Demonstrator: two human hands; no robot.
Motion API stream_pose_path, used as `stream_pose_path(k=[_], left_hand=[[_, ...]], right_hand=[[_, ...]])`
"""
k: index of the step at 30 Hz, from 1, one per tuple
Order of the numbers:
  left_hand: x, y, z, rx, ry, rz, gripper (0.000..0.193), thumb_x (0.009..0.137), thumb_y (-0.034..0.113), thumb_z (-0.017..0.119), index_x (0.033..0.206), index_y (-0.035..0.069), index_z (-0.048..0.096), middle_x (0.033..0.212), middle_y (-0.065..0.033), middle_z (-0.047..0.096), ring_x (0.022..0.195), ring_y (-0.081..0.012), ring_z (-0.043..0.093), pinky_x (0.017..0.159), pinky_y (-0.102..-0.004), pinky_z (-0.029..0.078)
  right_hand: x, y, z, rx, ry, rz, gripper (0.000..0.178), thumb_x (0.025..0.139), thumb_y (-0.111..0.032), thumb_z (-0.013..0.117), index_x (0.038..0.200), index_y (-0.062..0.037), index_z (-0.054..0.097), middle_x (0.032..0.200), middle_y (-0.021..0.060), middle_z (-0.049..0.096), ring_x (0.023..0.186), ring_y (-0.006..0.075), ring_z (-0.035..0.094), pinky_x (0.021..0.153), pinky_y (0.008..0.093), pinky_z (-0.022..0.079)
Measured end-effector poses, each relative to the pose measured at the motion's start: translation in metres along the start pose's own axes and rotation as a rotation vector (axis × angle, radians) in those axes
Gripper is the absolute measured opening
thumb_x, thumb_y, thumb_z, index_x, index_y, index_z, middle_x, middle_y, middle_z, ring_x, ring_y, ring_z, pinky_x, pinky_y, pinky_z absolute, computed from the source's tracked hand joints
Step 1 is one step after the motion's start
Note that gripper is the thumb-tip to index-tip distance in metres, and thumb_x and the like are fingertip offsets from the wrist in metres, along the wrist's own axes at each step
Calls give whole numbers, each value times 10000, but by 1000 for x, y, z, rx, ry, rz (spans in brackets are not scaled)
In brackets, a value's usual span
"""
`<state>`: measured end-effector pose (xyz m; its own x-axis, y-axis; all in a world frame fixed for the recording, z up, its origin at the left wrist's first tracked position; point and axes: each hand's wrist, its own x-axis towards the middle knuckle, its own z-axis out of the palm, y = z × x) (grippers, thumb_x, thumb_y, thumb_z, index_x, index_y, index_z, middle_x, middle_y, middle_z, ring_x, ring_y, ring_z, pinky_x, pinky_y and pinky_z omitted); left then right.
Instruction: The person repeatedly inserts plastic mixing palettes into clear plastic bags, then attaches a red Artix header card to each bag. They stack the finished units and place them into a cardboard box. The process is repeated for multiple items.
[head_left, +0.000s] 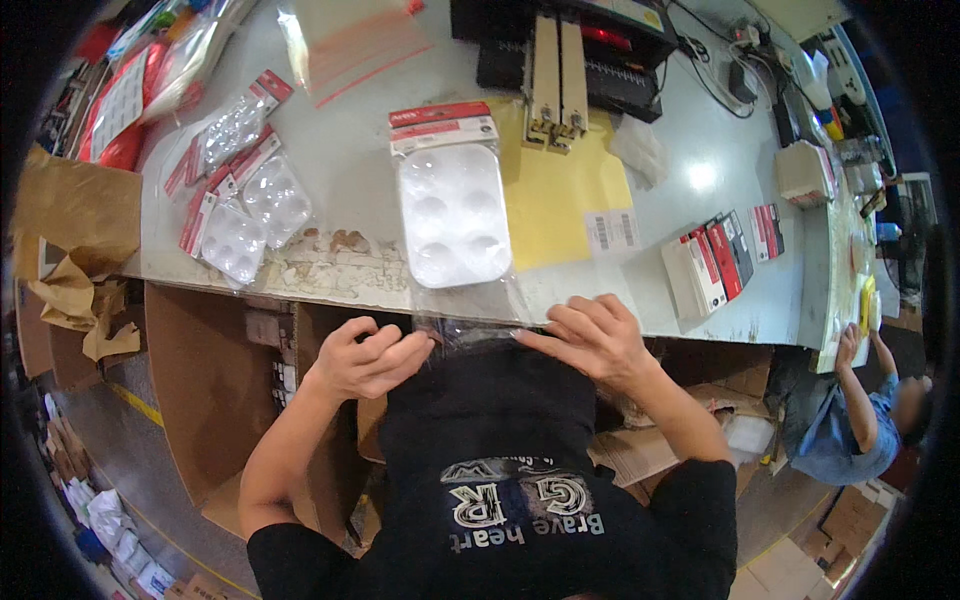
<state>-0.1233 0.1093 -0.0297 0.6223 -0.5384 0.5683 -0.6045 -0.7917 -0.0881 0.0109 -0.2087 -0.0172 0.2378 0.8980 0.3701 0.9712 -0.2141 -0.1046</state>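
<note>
A white paint palette (455,215) with round wells lies on the table near its front edge, under a red-and-white header card (443,125). Both sit inside a clear plastic bag (465,310), whose near end hangs past the table edge toward me. My left hand (372,358) pinches one corner of that end, fingers curled. At the opposite corner my right hand (598,340) grips the bag between thumb and fingers. The film between the hands looks stretched and creased.
Packed palettes (235,240) lie at the left. A heat sealer (555,90) stands at the back over a yellow sheet (560,190). Header cards (708,265) are stacked at right. Below are cardboard boxes (205,390). Another person (850,430) works at far right.
</note>
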Motion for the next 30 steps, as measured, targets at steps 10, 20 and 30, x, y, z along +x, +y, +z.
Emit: stream_pose_path(k=[10,20,30], left_hand=[[27,5,-59,-741,614,-605,89,826,60,651,888,82,590,1023,-156,556,926,-273,564,675,-318,507],[34,88,-43,-887,846,-1121,68,959,11,418,907,51,398,759,-57,423,580,-94,399,521,-229,352],[19,100,-27,-1406,727,-1775,109,952,105,526,862,79,471,929,-2,491,720,-60,463,550,-177,334]], right_hand=[[60,-25,-61,934,581,368,118,721,-26,739,834,-21,706,838,89,619,836,260,618,739,367,505],[45,-93,-30,1175,664,927,108,926,-9,517,913,45,609,693,101,620,557,130,586,495,215,437],[30,-96,9,1551,365,1523,177,919,-132,602,792,-12,632,721,43,613,512,38,486,384,183,314]])
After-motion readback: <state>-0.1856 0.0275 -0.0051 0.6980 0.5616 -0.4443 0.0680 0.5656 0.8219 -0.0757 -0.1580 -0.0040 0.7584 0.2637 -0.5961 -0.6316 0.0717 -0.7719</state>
